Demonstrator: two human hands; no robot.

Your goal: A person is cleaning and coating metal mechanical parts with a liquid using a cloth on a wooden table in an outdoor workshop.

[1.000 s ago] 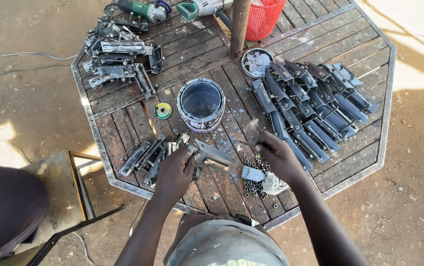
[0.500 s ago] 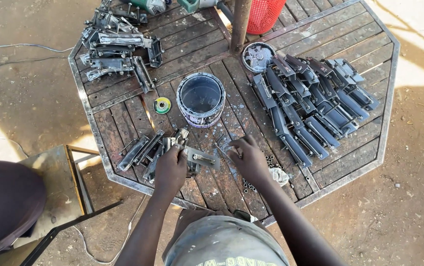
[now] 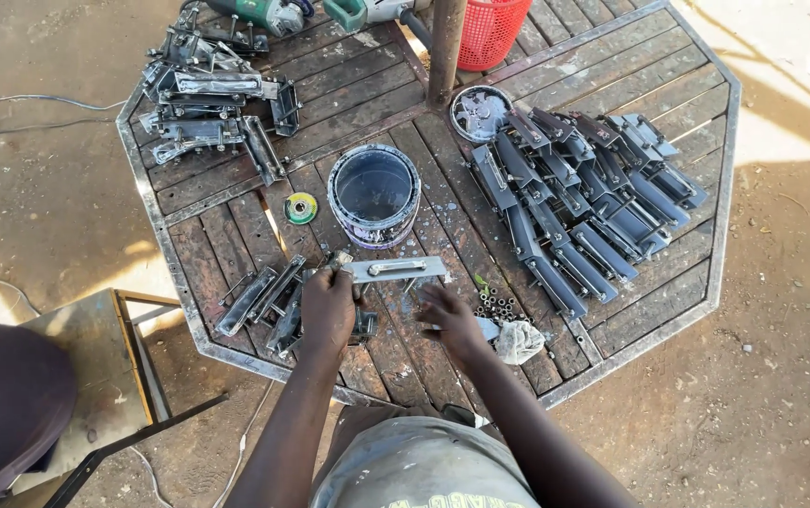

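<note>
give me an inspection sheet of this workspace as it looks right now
surface: octagonal slatted table, worn and paint-stained.
job's things: flat metal plate held at its left end; more metal parts lie by the left hand.
clutter: paint can, small green disc, row of dark painted parts, unpainted pile, red basket, rag, small tubes, power tools.
hands: left hand grips the plate; right hand rests on the table by the tubes.
cables: thin cable on the ground, left.
surroundings: bare dirt; metal frame stool; another person's dark clothing.
</note>
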